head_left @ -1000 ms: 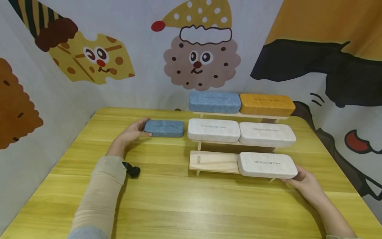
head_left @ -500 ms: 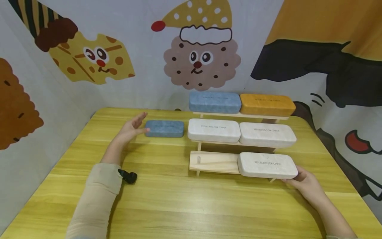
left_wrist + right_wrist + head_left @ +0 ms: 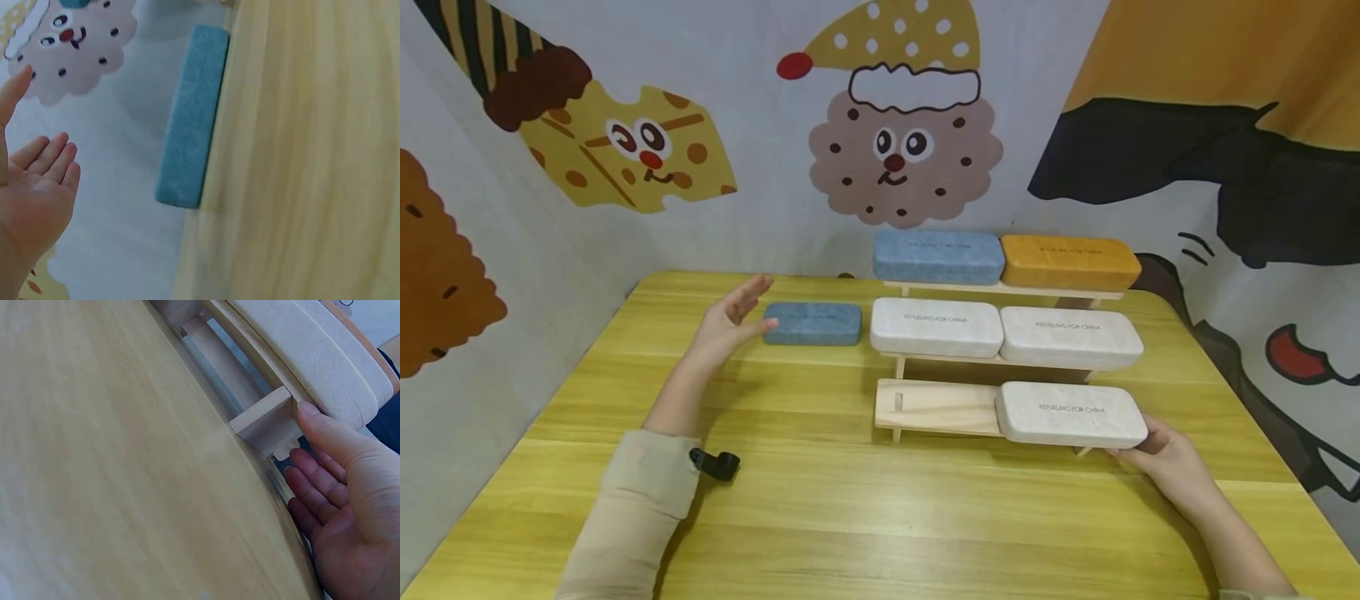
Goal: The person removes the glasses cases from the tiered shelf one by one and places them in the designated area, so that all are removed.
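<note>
A dark blue glasses case (image 3: 813, 323) lies flat on the table, left of a wooden tiered stand (image 3: 937, 407). My left hand (image 3: 727, 323) is spread beside the case's left end, thumb towards it; the left wrist view shows the open palm apart from the blue case (image 3: 194, 119). A white glasses case (image 3: 1072, 414) sits on the right half of the front tier; the left half is bare wood. My right hand (image 3: 1172, 467) is at that tier's right end. In the right wrist view its thumb touches the stand's edge, with the fingers loosely bent below.
Two white glasses cases, one on the left (image 3: 936, 327) and one on the right (image 3: 1072, 337), fill the middle tier. On the back tier are a light blue case (image 3: 938, 257) and an orange case (image 3: 1071, 262). A cartoon-printed cloth (image 3: 760, 217) hangs behind the table (image 3: 865, 517).
My left hand has let go of the dark blue case and drawn slightly left, its fingers now spread. The case stays in place. The right hand has not visibly moved.
</note>
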{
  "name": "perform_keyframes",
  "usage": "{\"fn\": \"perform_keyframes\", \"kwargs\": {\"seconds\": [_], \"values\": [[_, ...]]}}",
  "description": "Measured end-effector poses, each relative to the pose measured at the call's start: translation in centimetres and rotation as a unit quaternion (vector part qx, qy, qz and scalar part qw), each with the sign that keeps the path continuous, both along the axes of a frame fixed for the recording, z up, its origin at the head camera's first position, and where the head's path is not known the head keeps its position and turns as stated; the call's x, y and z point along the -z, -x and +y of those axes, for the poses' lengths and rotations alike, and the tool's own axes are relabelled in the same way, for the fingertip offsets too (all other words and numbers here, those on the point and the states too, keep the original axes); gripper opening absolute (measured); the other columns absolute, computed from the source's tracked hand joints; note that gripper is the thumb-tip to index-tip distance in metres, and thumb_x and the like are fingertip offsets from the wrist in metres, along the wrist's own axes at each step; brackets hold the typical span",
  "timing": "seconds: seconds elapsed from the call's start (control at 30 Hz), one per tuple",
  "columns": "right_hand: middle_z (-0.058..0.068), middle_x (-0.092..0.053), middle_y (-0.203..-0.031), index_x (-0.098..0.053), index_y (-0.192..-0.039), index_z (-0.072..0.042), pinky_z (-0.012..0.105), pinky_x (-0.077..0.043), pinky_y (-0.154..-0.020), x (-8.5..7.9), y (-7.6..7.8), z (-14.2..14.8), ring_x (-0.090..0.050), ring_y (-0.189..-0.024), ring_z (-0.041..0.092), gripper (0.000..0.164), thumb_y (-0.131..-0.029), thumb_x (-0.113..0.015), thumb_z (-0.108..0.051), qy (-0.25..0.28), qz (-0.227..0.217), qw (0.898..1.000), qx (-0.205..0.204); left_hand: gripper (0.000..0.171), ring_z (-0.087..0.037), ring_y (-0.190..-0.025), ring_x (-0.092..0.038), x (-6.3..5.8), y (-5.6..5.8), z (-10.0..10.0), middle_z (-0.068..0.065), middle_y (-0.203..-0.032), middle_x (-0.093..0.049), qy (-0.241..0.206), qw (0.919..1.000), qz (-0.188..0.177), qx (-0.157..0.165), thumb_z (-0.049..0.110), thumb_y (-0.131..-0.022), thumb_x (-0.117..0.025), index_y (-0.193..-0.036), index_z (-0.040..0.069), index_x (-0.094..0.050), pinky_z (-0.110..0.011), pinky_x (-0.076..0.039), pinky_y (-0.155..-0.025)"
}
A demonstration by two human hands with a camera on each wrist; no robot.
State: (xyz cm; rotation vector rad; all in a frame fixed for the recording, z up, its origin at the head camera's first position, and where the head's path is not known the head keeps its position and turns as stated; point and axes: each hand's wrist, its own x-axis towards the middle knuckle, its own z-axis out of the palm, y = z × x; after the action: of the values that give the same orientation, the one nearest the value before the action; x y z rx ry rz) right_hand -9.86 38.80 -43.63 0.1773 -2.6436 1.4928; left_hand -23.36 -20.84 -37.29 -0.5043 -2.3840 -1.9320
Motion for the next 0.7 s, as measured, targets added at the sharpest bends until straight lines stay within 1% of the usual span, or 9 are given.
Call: {"fn": "perform_keyframes", "kwargs": {"seconds": [0.07,0.13,0.27,0.4,0.57,0.7], "values": [[-0.022,-0.061,-0.106,-0.054,-0.12,0.01,0.009,-0.044,-0.079,0.0,0.0,0.0,-0.055,-0.099,-0.009,0.04,-0.086,-0.07,-0.003,0.004,0.0,1.0,-0.001,0.073,-0.018,-0.139,-0.027,-0.2,-0.4,0.2,-0.006,-0.152,-0.034,0.0,0.9999,0.014,-0.001,0.005,-0.089,-0.068,-0.151,0.014,-0.031,-0.032,-0.024,-0.111],[-0.021,-0.062,-0.105,-0.056,-0.119,0.008,0.01,-0.044,-0.079,0.0,0.0,0.0,-0.056,-0.099,-0.008,0.037,-0.086,-0.07,-0.002,0.007,0.001,1.0,-0.004,0.072,-0.017,-0.138,-0.029,-0.4,-0.8,0.6,-0.007,-0.15,-0.036,-0.004,0.9996,0.029,0.002,0.006,-0.088,-0.069,-0.15,0.014,-0.033,-0.032,-0.024,-0.111],[-0.02,-0.063,-0.105,-0.058,-0.118,0.004,0.01,-0.045,-0.079,0.1,0.0,0.0,-0.056,-0.099,-0.007,0.034,-0.086,-0.07,0.0,0.013,0.001,1.0,-0.007,0.071,-0.018,-0.136,-0.033,-1.1,-1.7,1.3,-0.009,-0.147,-0.041,-0.009,0.9984,0.055,0.008,0.008,-0.087,-0.071,-0.148,0.013,-0.036,-0.037,-0.023,-0.111],[-0.021,-0.063,-0.104,-0.057,-0.118,0.005,0.01,-0.045,-0.078,0.1,0.0,0.0,-0.056,-0.097,-0.008,0.035,-0.086,-0.07,-0.001,0.007,0.002,1.0,-0.002,0.07,-0.018,-0.134,-0.036,-1.9,-2.7,2.2,-0.011,-0.145,-0.043,-0.011,0.9974,0.07,0.012,0.006,-0.086,-0.072,-0.147,0.013,-0.039,-0.041,-0.023,-0.111],[-0.022,-0.062,-0.105,-0.055,-0.118,0.008,0.01,-0.045,-0.078,0.1,0.0,0.0,-0.056,-0.097,-0.008,0.037,-0.086,-0.07,-0.001,0.005,0.003,1.0,-0.002,0.069,-0.02,-0.132,-0.038,-2.7,-3.7,3.4,-0.015,-0.142,-0.046,-0.014,0.995,0.094,0.028,-0.001,-0.084,-0.072,-0.145,0.009,-0.042,-0.046,-0.023,-0.11],[-0.022,-0.061,-0.105,-0.054,-0.119,0.009,0.009,-0.044,-0.079,0.0,0.0,0.1,-0.055,-0.098,-0.009,0.038,-0.086,-0.07,-0.002,0.004,0.0,1.0,-0.001,0.067,-0.022,-0.131,-0.039,-3.4,-4.5,4.5,-0.016,-0.139,-0.048,-0.017,0.9944,0.099,0.032,-0.003,-0.083,-0.072,-0.143,0.006,-0.044,-0.042,-0.026,-0.11]]}}
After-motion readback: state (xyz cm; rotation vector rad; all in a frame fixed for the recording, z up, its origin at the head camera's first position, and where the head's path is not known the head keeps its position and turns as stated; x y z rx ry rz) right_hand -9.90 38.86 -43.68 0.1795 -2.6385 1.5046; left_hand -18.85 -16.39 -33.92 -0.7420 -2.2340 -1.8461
